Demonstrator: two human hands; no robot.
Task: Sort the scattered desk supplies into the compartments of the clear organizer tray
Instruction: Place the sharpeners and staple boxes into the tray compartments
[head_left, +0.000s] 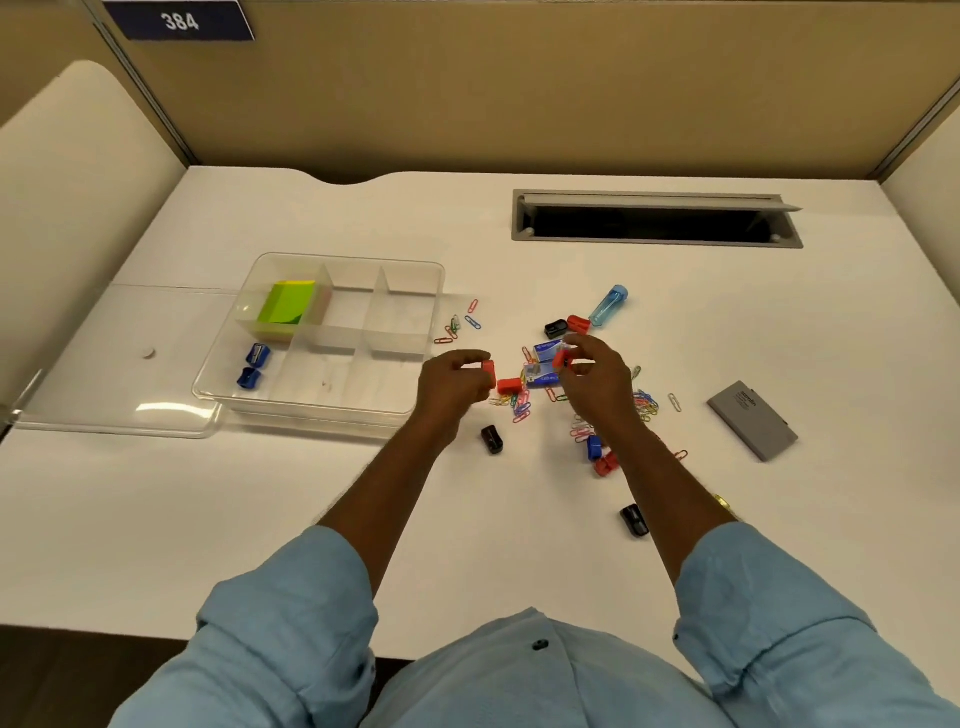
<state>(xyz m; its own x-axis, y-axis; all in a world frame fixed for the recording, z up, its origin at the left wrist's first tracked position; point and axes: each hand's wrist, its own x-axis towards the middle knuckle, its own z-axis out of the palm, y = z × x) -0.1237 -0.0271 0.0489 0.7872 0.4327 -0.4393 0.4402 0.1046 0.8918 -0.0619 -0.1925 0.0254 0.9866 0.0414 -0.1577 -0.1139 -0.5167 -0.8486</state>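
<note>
Fingers of the left hand (454, 382) are curled round a red sharpener (488, 370), and the right hand (597, 387) pinches a second red sharpener (560, 358). Both are over the paper clips (519, 405) scattered on the white surface (311, 493). The clear organizer tray (337, 258) sits just left, with two blue sharpeners (254, 364) in its front-left compartment and green sticky notes (288, 309) in the one behind.

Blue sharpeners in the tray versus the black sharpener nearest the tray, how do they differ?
Colour: the blue sharpeners are blue, the black sharpener is black. Place: the blue sharpeners lie in the near-left compartment of the tray; the black sharpener lies on the desk, outside it. Company: the blue sharpeners are a pair close together; the black sharpener lies alone. Both are small sharpeners of similar shape.
</note>
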